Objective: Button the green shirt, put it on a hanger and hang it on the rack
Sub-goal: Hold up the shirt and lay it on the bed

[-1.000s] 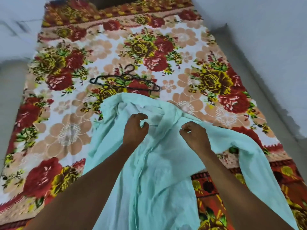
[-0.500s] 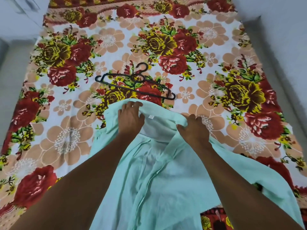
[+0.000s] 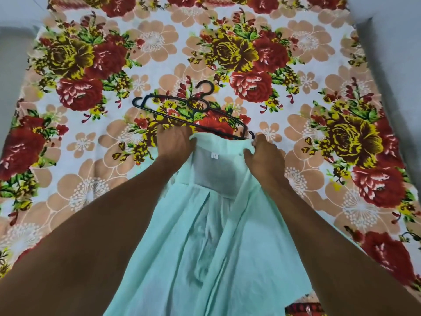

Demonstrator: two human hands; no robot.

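Observation:
A pale green shirt (image 3: pixel 205 236) lies spread on the floral bed sheet (image 3: pixel 91 179), front open, its white neck label showing between my hands. My left hand (image 3: pixel 175 144) grips the left end of the collar. My right hand (image 3: pixel 264 156) grips the right end, so the collar is stretched between them. A black plastic hanger (image 3: pixel 193 106) lies flat on the sheet just beyond the collar; its right end touches or slips under the collar by my right hand. No rack is in view.
The sheet with red and yellow roses covers the bed on all sides of the shirt. Grey floor (image 3: pixel 13 65) shows past the left edge and a pale wall (image 3: pixel 391 53) runs along the right.
Both hands have carried the collar farther up the bed, up to the hanger, and spread it wider. The shirt body now lies flatter and straighter.

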